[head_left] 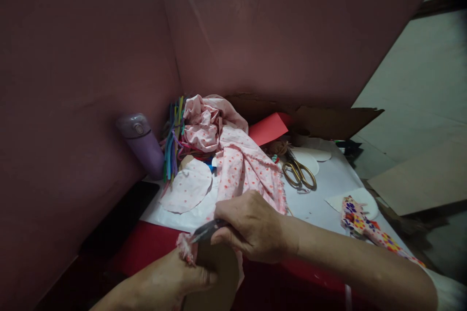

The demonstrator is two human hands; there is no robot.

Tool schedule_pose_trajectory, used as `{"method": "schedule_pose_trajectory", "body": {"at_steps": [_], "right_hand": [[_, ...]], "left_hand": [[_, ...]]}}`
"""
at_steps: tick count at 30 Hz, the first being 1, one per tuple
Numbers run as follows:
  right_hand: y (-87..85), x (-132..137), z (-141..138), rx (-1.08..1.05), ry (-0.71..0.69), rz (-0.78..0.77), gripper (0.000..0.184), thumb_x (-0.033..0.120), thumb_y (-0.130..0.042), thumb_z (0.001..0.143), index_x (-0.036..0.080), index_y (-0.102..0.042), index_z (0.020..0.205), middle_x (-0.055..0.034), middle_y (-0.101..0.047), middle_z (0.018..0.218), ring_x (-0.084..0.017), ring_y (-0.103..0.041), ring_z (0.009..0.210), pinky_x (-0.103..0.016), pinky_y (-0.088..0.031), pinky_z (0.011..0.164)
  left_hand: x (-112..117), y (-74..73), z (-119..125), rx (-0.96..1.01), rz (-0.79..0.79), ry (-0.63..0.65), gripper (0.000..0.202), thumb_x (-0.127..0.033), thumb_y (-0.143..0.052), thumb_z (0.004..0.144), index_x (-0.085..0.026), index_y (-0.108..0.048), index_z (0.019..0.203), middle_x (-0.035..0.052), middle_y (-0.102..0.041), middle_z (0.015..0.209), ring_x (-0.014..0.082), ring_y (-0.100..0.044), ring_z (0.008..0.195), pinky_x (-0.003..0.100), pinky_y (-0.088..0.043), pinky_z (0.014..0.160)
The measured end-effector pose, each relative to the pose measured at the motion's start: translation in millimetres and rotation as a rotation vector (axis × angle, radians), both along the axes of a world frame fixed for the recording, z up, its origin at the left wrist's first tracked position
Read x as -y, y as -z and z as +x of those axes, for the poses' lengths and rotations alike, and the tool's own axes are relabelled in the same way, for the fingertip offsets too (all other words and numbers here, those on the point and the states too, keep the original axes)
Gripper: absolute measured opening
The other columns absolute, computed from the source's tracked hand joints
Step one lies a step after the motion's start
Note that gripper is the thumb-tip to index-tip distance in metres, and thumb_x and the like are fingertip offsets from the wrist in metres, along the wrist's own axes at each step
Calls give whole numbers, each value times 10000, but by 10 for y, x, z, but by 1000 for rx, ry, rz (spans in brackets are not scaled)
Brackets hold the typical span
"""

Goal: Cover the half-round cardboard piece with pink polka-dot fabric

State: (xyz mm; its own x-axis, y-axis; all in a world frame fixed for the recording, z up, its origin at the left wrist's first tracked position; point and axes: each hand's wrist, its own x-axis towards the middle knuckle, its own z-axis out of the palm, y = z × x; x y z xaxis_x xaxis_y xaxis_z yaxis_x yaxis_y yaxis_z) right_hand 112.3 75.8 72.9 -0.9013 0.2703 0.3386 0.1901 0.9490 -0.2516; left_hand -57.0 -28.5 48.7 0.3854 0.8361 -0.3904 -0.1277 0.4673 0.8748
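In the lower middle, my left hand (193, 274) is closed on a rounded cardboard piece (215, 282) edged with pink fabric. A bunched bit of pink fabric (187, 249) sticks up by the fingers of that hand. My right hand (251, 226) is closed around a dark grey blade-like tool (207, 230). Its tip meets the bunched fabric; its handle is mostly hidden in the fist. Just beyond my hands, a pink dotted cloth (251, 170) lies crumpled on the white sheet (317, 209). A round dotted fabric piece (191, 187) is to its left.
A purple bottle (144, 148) leans at the left beside colourful pipe cleaners (173, 141). Gold-handled scissors (299, 175), red paper (268, 129) and torn cardboard (328, 121) are at the back right. Flowered fabric (359, 221) lies near my right forearm. Pinkish walls (255, 24) enclose the back.
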Motion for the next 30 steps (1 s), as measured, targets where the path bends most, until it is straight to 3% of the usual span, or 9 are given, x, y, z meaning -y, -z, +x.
{"method": "schedule_pose_trajectory", "body": {"at_steps": [6, 13, 17, 23, 30], "right_hand": [[-38, 3, -5, 40, 15, -10, 324, 441, -420, 903, 167, -548, 787, -20, -644, 678, -156, -539, 549, -271, -219, 502], [-45, -14, -24, 59, -27, 9, 343, 450, -410, 918, 154, -548, 812, -42, -670, 716, -161, -562, 579, -257, -218, 518], [-29, -24, -23, 24, -54, 14, 385, 432, -344, 947, 152, -560, 795, -38, -670, 700, -154, -564, 575, -261, -226, 517], [-38, -52, 36, 33, -41, -39, 354, 454, -409, 925, 154, -571, 828, -35, -666, 707, -158, -581, 600, -260, -290, 534], [-62, -64, 74, 82, -30, -42, 317, 449, -468, 897, 166, -572, 799, -29, -654, 682, -162, -575, 594, -267, -295, 536]], "left_hand": [[-22, -3, 8, 11, 30, 21, 450, 7, -555, 683, -200, -670, 1066, 32, -725, 1008, 229, -616, 983, 370, -420, 884], [-10, -14, 31, -78, -16, 50, 358, -47, -565, 670, -177, -721, 966, 40, -737, 923, 247, -629, 936, 369, -417, 862], [6, -30, 32, -107, -53, -7, 321, -68, -592, 666, -180, -727, 934, 28, -745, 867, 233, -637, 886, 338, -437, 796], [-13, -29, 26, 8, 17, 32, 384, -6, -543, 681, -204, -703, 969, 21, -728, 901, 205, -631, 869, 342, -425, 828], [4, 46, 9, 112, -42, 58, 358, -27, -559, 706, -184, -703, 993, 55, -722, 926, 211, -629, 869, 357, -434, 826]]}}
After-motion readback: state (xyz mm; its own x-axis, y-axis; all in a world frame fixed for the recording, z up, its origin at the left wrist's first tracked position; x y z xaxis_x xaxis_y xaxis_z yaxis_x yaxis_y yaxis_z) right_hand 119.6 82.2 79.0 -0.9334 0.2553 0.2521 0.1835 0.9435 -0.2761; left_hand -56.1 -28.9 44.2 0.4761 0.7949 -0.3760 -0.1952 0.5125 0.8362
